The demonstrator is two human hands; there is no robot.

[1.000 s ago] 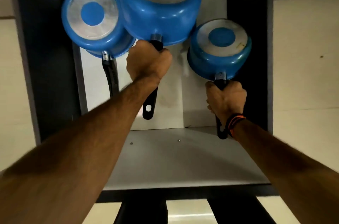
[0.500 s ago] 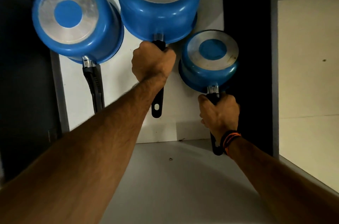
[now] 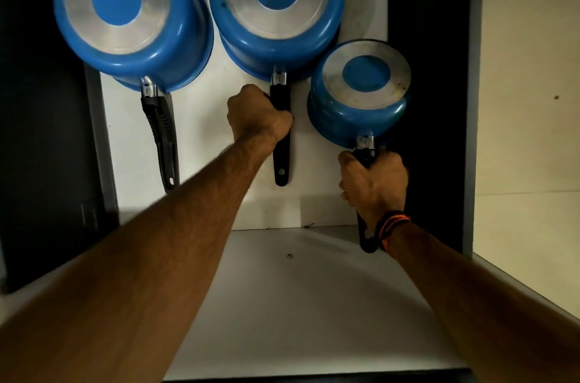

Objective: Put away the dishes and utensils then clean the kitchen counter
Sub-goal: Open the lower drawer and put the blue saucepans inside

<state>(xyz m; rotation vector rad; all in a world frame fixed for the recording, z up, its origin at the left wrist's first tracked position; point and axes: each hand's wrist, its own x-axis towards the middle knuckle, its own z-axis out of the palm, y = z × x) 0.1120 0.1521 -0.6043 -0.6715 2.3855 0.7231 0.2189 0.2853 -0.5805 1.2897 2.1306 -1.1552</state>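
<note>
Currently three blue saucepans sit bottoms toward the camera inside a white cabinet [image 3: 314,304] with dark side walls. Left hand [image 3: 259,114] is curled around the black handle of the middle saucepan [image 3: 276,6], gripping partway down; the handle's end with its hang hole sticks out below the fist. Right hand [image 3: 375,185] is wrapped around the black handle of the small saucepan [image 3: 361,90], gripping just below the metal bracket; the handle tip shows past the wrist. An orange-and-black wristband [image 3: 392,225] sits on the right wrist.

Small saucepan is at the right, lower than the other two, its rim close beside the middle one's lower right edge; cannot tell if they touch. Left saucepan [image 3: 125,15] is held by neither hand, handle [image 3: 161,141] pointing down, tilted slightly right. It sits just beside the middle saucepan; contact not clear.

All three bases show a bare metal ring around a blue centre disc. Small saucepan's base has some brownish marks near its right edge. A small screw head [image 3: 289,256] shows in the grey-white panel below the hands. Pale wall [image 3: 527,100] to the right of the cabinet.
</note>
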